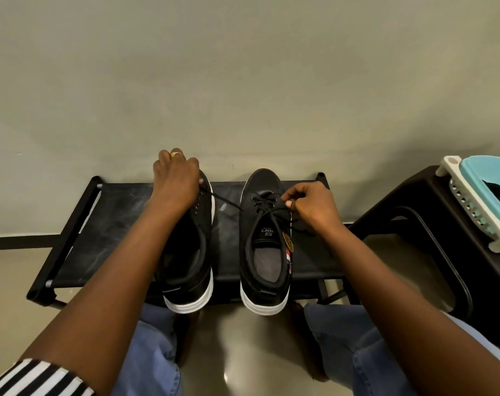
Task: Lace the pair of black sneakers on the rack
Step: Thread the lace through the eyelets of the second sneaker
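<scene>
The left hand [176,178] pinches one lace [223,202] end above the left sneaker [194,247]; the right hand [309,205] pinches the other beside the right sneaker [264,247].

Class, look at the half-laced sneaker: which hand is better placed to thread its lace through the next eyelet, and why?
The right hand. It already pinches the black lace beside the right sneaker's open eyelets. The left hand rests over the left sneaker's toe, holding the other lace end.

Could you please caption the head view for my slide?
Right hand pinches the lace on the right sneaker; left hand grips the other's toe.
</scene>
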